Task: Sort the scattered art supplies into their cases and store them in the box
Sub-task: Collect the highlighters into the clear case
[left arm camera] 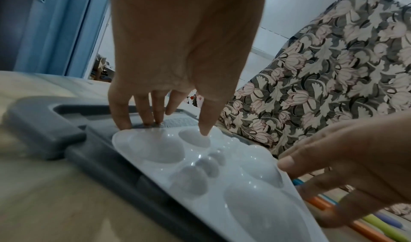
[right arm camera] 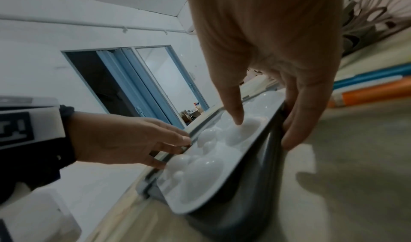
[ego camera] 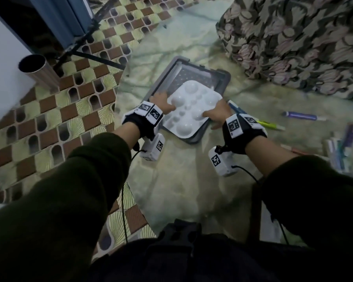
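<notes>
A white paint palette [ego camera: 192, 110] with round wells lies slanted across an open grey box [ego camera: 222, 82] on the table. My left hand [ego camera: 165, 103] holds its left edge, thumb in a well [left arm camera: 203, 131] and fingers down behind the rim. On the right edge, my right hand [ego camera: 216, 116] presses its thumb into a well [right arm camera: 237, 119] while its fingers curl down the outside of the box wall [right arm camera: 255, 184]. Loose markers lie right of the box: a purple one [ego camera: 302, 116], a yellow-green one [ego camera: 271, 125] and a bunch [ego camera: 338, 149].
The green marbled table [ego camera: 181, 180] ends in a curved edge at the left, above a tiled floor. A floral-covered seat [ego camera: 293, 37] stands behind at the right. A metal tube [ego camera: 37, 68] and dark tripod legs [ego camera: 90, 55] are at the far left.
</notes>
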A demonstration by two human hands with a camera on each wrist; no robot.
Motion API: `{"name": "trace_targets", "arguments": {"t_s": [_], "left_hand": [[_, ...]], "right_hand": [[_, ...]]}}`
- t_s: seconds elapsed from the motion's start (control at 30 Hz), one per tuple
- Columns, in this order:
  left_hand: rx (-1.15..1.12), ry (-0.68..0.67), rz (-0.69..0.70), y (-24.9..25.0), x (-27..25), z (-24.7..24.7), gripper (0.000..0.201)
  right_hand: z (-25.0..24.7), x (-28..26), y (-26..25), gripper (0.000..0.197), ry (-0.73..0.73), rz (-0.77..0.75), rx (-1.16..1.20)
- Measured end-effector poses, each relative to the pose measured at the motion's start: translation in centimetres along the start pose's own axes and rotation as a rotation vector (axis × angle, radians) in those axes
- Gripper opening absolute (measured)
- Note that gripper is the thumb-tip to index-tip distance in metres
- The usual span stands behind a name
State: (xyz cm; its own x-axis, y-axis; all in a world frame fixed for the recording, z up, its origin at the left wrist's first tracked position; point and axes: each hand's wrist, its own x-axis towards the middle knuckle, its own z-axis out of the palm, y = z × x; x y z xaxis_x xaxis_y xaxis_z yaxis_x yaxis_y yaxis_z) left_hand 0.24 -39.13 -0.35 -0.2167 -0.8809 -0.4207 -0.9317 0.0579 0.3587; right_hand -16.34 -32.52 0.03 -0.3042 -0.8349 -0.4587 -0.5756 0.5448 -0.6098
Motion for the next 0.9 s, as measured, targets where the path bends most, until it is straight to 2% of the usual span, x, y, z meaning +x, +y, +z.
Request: {"name": "trace_targets", "arguments": {"t_s": [0.07,0.13,0.17,0.2,0.27,0.37,0.43,0.5,0.57,0.6,0.67,0.77,0.83,0.9], "left_hand": [[-0.035,0.009,0.003,0.1,0.1,0.2,0.048],[-0.119,-0.016,0.015,0.2,-0.1,0.3,0.024],[-0.163,-0.016,0.006,0.3,-0.2,0.3,0.022],[-0.206,-0.017,0.003,0.4,-0.4,0.3,0.028],[-0.313,-0.055,0.024,0.8,-0.8,0.2,0.018],[-0.341,-0.1,0.061,1.8,-1.7,-0.2,0.041],[-0.392,-0.083,0.111,2.7,-2.4,-0.7,0.049],[-0.399,0.016,0.16,3.7,-3.0,-1.5,0.061],[-0.403,0.164,0.145,5.2,-4.3,-2.6,0.086],[-0.427,0.242,0.183,6.1,-5.1,-3.5,0.093],[-0.439,0.396,0.333,8.1,-6.9,-5.2,0.094],[-0.429,0.539,0.6,11.4,-9.9,-7.1,0.077],[-0.459,0.533,0.743,13.6,-12.1,-7.6,0.059],[-0.535,0.445,0.791,15.6,-14.3,-7.3,0.049]], "right_hand": [[0.6,0.2,0.2,0.061,0.061,0.053,0.088],[0.8,0.4,0.5,0.064,0.107,0.092,0.176],[0.8,0.5,0.6,0.064,0.145,0.11,0.253],[0.6,0.5,0.7,0.063,0.195,0.114,0.313],[0.0,0.3,0.7,0.058,0.299,0.073,0.381],[-1.8,-0.7,-0.3,0.048,0.34,-0.03,0.544],[-3.7,-1.9,-1.3,0.043,0.344,-0.128,0.632],[-5.9,-3.3,-2.2,0.042,0.362,-0.251,0.637],[-8.3,-5.0,-2.9,0.04,0.377,-0.39,0.598],[-9.6,-6.0,-3.2,0.039,0.394,-0.454,0.553],[-12.0,-7.9,-3.4,0.034,0.422,-0.568,0.45],[-15.6,-11.2,-2.7,0.028,0.425,-0.724,0.311],[-17.6,-13.6,-1.7,0.026,0.446,-0.806,0.254],[-19.5,-16.0,-0.1,0.025,0.484,-0.846,0.21]]}}
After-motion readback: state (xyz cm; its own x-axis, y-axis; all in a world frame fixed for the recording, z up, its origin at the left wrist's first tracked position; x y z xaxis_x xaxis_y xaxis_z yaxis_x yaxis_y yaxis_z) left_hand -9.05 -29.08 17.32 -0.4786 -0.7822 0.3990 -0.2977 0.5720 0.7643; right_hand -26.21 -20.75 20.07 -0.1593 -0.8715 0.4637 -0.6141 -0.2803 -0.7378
